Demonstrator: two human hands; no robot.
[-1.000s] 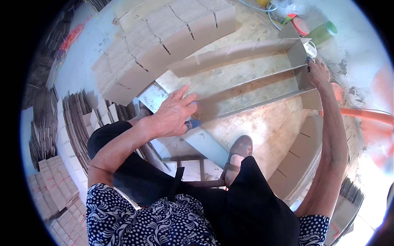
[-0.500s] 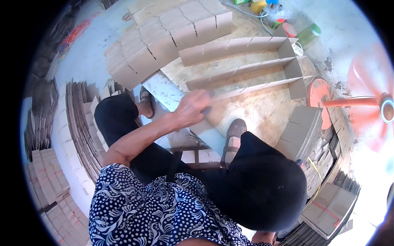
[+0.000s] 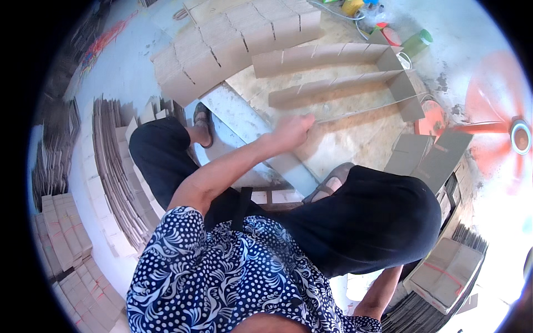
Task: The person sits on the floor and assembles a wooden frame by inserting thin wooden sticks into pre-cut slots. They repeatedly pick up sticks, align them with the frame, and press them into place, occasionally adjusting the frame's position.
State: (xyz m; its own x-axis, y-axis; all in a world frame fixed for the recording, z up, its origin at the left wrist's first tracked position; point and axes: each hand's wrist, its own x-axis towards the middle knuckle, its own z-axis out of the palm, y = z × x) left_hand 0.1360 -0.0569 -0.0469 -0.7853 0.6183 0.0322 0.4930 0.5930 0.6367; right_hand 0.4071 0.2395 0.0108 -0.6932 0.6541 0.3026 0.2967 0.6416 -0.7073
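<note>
My left fingers [image 3: 306, 120] are pinching the nearest cardboard strip [image 3: 366, 112], which is extending rightward from them; my right fingers are hiding, state unclear. I'm probably steadying the divider frame [image 3: 404, 93], next needing slots aligned.

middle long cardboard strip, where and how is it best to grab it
The middle strip is probably best taken by its left end, coming from above and pinching across the top edge with the grip on both faces. It stands upright on a long edge, with open space beside both faces there, while its right end meets the crosspiece.
</note>
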